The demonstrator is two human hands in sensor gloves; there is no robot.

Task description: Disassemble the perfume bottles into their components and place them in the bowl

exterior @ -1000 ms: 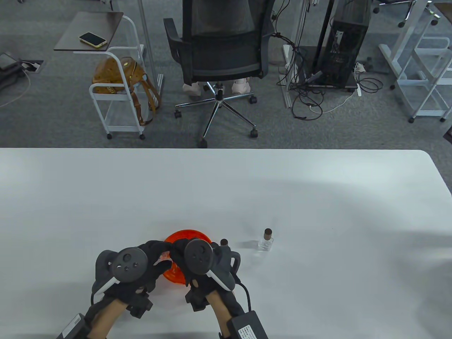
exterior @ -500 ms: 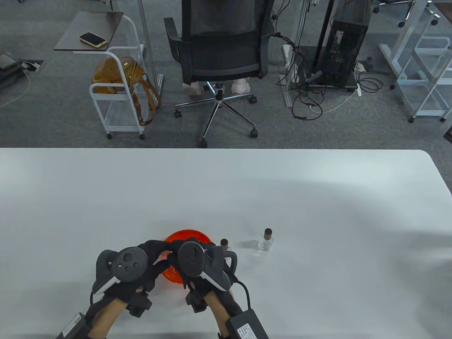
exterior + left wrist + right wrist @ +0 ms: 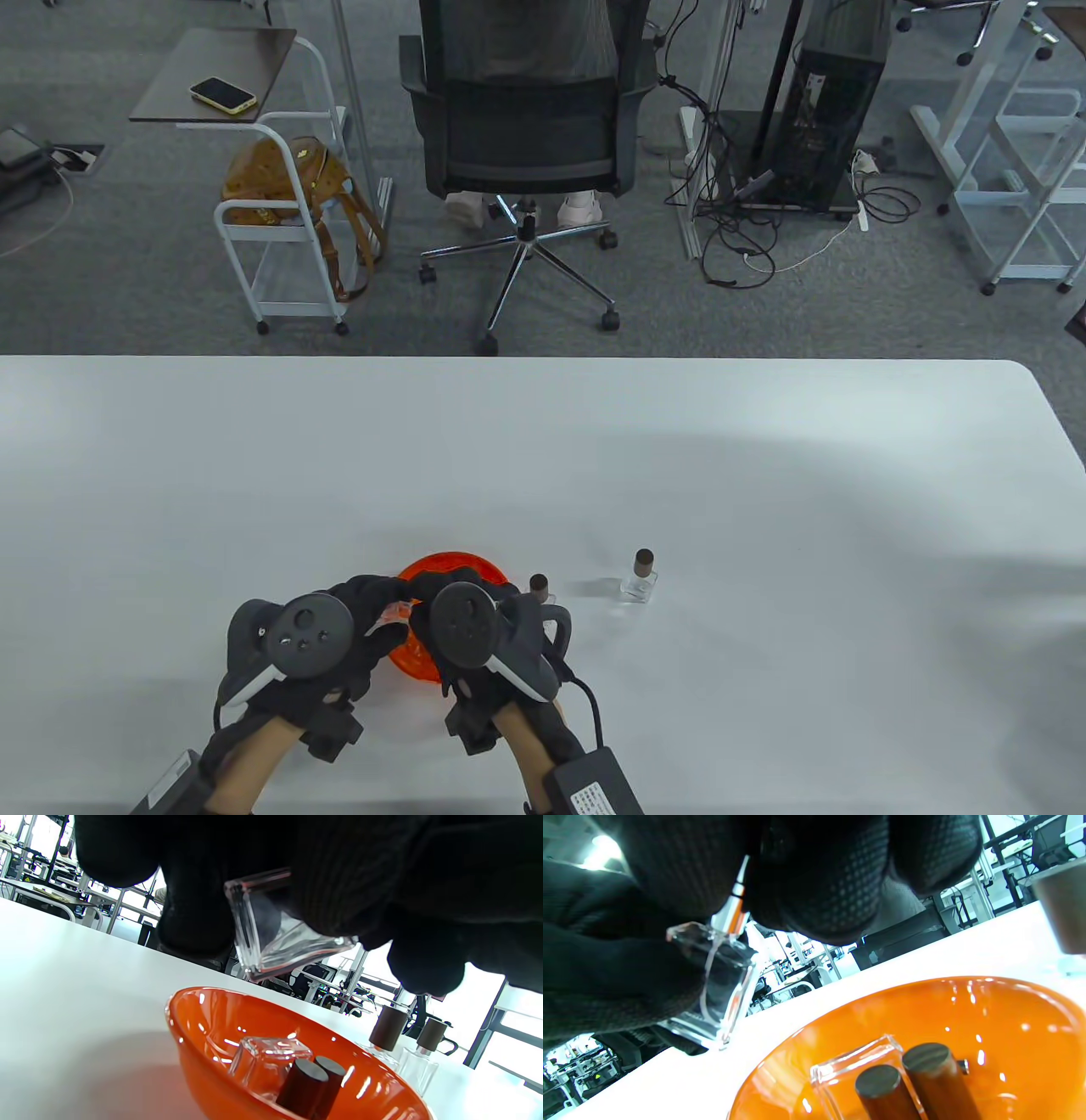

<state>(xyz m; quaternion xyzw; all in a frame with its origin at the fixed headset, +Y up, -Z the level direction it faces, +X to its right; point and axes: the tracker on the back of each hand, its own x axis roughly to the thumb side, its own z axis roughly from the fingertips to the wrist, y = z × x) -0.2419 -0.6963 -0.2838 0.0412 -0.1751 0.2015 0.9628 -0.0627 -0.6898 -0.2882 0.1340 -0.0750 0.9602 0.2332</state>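
Note:
Both gloved hands meet over the orange bowl [image 3: 454, 564]. My left hand [image 3: 379, 601] grips the body of a clear glass perfume bottle [image 3: 275, 935], tilted above the bowl [image 3: 199, 1027]. My right hand [image 3: 424, 592] is curled round that bottle's top, where a silver neck [image 3: 731, 914] shows under the fingers; the bottle [image 3: 725, 984] has no brown cap. In the bowl [image 3: 1031, 1005] lie a clear glass bottle [image 3: 857, 1067] and two dark brown caps [image 3: 882, 1086] [image 3: 935, 1067].
Two capped perfume bottles stand on the white table to the right of the bowl: one close beside my right hand [image 3: 539, 585], one further right [image 3: 640, 579]. Both appear in the left wrist view [image 3: 387, 1029] [image 3: 428, 1039]. An office chair [image 3: 522, 127] stands beyond the table's far edge.
My right hand has shifted slightly left, closer against the left hand over the bowl. The left hand has hardly moved. The chair behind the table has turned a little.

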